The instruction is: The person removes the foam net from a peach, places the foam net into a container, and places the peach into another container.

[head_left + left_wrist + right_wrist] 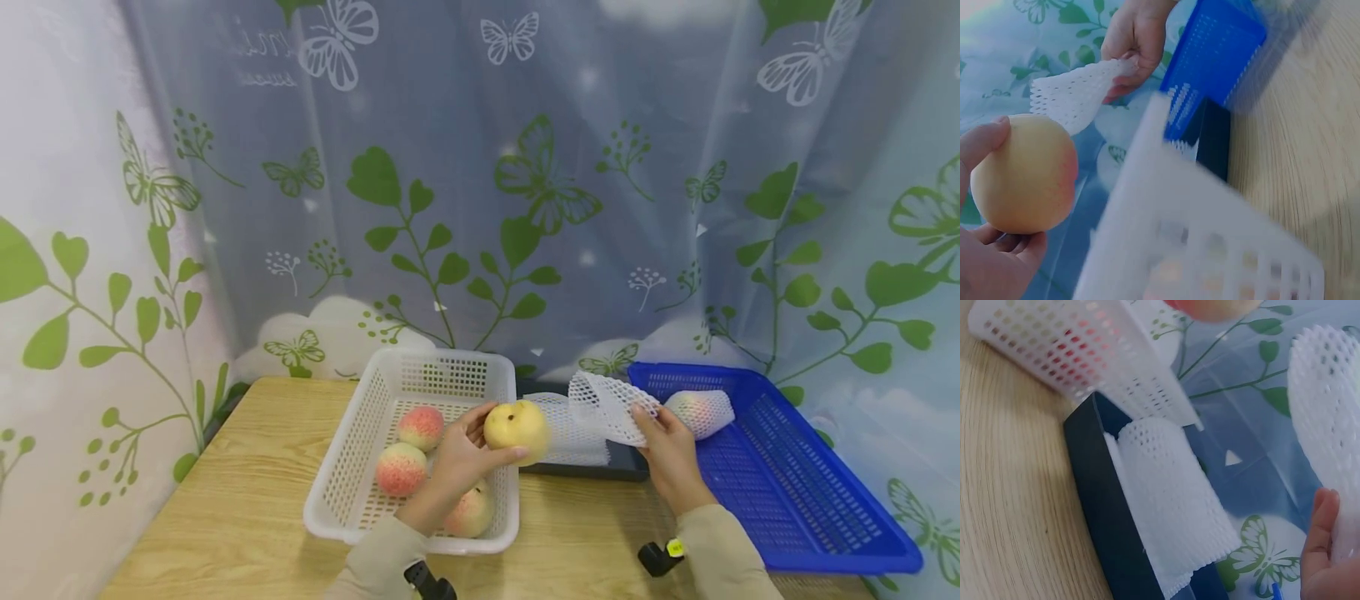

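My left hand [459, 457] grips a yellowish peach [517, 429] above the right rim of the white basket [512, 525]. In the left wrist view, a red blush shows on the right side of this peach [1025, 175]. With thumb and fingers, my right hand [670, 454] pinches one end of a white foam net sleeve [609, 404]; its other end points toward the peach, a small gap apart. Inside the white basket lie several blushed peaches [402, 469], partly behind my left forearm. More foam net sleeves [1169, 500] lie in a dark box [1094, 494] between the baskets.
On the right stands a blue basket [795, 492], holding a peach in a foam net [701, 414] at its far left corner. The wooden table [225, 492] carries everything. Behind it hangs a curtain [465, 208] printed with leaves and butterflies.
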A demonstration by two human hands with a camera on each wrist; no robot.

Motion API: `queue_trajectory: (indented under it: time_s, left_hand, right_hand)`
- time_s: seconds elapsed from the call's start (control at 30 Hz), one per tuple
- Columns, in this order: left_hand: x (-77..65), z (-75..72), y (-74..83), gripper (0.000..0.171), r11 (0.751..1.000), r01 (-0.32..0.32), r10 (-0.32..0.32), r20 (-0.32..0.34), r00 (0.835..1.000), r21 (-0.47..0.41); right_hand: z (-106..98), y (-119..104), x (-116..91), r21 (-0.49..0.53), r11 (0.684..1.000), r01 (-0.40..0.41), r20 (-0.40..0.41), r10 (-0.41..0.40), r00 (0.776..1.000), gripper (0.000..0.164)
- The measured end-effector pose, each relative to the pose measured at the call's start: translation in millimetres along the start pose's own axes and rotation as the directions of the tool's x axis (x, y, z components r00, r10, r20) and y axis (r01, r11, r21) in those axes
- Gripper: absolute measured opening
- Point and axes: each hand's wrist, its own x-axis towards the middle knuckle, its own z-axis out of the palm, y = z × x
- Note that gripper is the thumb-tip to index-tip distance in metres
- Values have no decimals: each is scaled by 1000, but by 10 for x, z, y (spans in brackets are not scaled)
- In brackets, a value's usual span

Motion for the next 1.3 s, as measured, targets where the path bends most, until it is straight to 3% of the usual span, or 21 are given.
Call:
queue_trajectory:
  time_s: [0.23, 0.4, 0.47, 0.6, 0.77, 0.9, 1.0, 1.13, 1.3]
  left_hand:
    - [-68, -314, -30, 81, 997, -26, 28, -25, 999, 78]
    - [-138, -528, -71, 81, 992, -19, 24, -38, 999, 127]
    - [-169, -614, -89, 80, 988, -14, 21, -41, 999, 151]
    - [-240, -780, -126, 77, 978, 0, 8, -36, 999, 210]
    - [-329, -981, -161, 76, 964, 13, -23, 35, 999, 264]
    - [-374, -1118, -176, 75, 958, 19, -52, 110, 993, 286]
    - [-391, -1199, -195, 75, 953, 31, -83, 159, 984, 303]
    - [-408, -1275, -215, 76, 945, 48, -117, 197, 973, 324]
    - [-413, -1329, -224, 75, 951, 46, -130, 260, 957, 307]
  right_hand:
    - [72, 40, 166, -17, 1000, 1, -39, -1, 999, 36]
    - [115, 168, 304, -15, 999, 37, -31, -38, 999, 50]
    - [119, 241, 366, 45, 996, 83, 5, -83, 997, 50]
    - [202, 273, 450, 57, 997, 42, -12, -42, 999, 51]
    - [324, 268, 491, -5, 997, -77, -39, 77, 996, 55]
    - [369, 368, 537, -65, 992, -104, -48, 101, 994, 53]
    - [398, 469, 567, -157, 984, -88, -107, 72, 992, 48]
    - [409, 604, 577, -340, 939, -53, -166, -4, 986, 48]
    - [374, 751, 553, -517, 854, -65, -182, -35, 983, 42]
